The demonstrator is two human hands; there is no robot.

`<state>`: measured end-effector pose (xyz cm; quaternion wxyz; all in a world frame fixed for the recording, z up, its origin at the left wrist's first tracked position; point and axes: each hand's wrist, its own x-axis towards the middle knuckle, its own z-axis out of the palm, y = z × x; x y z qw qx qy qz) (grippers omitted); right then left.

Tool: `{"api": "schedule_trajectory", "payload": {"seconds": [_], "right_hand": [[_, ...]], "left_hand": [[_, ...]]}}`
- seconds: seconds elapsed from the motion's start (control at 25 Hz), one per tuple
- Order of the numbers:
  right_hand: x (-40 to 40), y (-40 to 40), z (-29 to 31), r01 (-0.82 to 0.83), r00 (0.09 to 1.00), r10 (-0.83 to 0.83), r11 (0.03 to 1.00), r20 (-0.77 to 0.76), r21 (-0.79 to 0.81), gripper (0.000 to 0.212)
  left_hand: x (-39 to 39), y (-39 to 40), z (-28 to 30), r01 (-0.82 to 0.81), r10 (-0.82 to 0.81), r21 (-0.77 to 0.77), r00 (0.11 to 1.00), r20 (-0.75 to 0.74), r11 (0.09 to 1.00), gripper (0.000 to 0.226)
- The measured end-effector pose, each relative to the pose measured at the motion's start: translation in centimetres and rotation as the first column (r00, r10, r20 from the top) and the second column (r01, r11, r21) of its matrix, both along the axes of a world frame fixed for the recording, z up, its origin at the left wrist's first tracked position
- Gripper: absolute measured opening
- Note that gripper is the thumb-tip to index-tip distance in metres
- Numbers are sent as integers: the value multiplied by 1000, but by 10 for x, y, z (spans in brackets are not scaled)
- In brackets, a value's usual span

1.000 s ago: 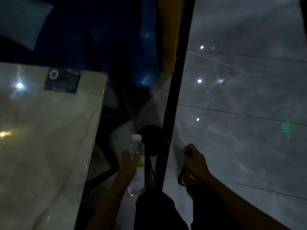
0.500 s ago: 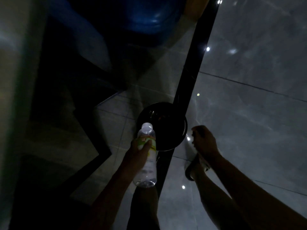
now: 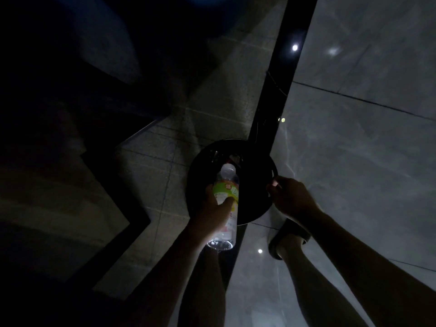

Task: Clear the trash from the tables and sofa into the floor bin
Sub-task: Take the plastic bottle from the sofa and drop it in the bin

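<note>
The left hand (image 3: 213, 212) holds a clear plastic bottle (image 3: 226, 204) by its middle, fingers and thumb curled round the green-and-white label, so that grip is clamped on the bottle. The bottle is tilted with its capped end pointing away from the person and down over the mouth of the bin (image 3: 203, 166), the cap just inside the dark round rim as the view has it; its base sticks out behind the hand, toward the person. It is not resting on anything.

The bin is black and round and stands on the floor (image 3: 354, 149), over a black strip (image 3: 292, 55) that runs across the grey tiles from the far edge of the view toward the person. Something lies inside the bin (too dark to make out what).

The right hand (image 3: 291, 198) is at the bin's right rim with its fingers curled in; whether that grip pinches the rim or only rests beside it cannot be told in this light. Below that hand a foot in a dark sandal (image 3: 286, 237) stands on the floor, just beside the bin.

The left part of the view is in deep shadow.
</note>
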<state>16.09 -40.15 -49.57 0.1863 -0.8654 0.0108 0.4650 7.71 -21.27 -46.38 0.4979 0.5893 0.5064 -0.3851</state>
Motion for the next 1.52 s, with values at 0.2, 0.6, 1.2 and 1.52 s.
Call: {"api": "schedule_trajectory", "payload": {"seconds": [0.2,0.6,1.2,1.52], "right_hand": [[-8,-11,-6,-41,993,31,996,114,82,20],[-2,-22,-15,-96,995,85,971,57,221,36],[33,0,33,228,935,-290,932,203,280,36],[33,57,23,422,895,-447,856,15,300,9]], "left_hand": [[17,-4,-47,69,-77,182,996,34,981,64],[55,-7,-76,319,-457,532,877,148,785,68],[-43,15,-12,675,-836,570,548,39,469,135],[-38,8,-22,630,-806,605,591,33,486,135]]}}
